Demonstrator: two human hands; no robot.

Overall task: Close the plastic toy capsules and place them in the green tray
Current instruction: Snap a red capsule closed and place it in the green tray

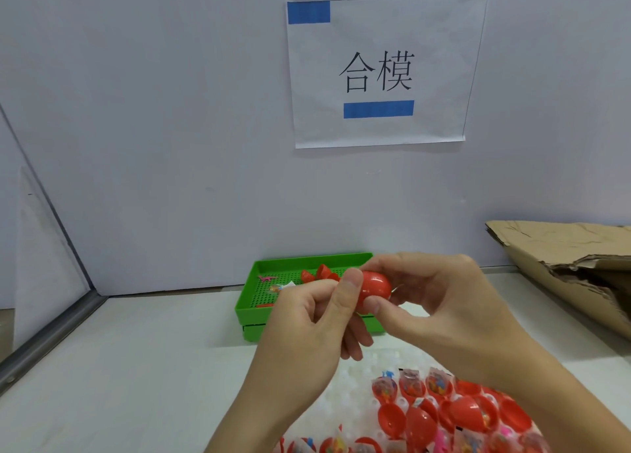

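Two hands (375,302) half-hide red capsule (374,287).

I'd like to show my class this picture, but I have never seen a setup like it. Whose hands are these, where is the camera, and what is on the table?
There is no machine here: a person wears a camera on the head, so this single picture looks forward and down at their own two bare hands. The left hand and right hand together hold one red capsule above the table. Behind it, against the wall, sits a green tray with a few red pieces and small toys in it. Nearer the person lies a batch of open red capsule halves, many holding small bagged toys. Torn cardboard lies at the right, and a paper sign is fixed to the wall.
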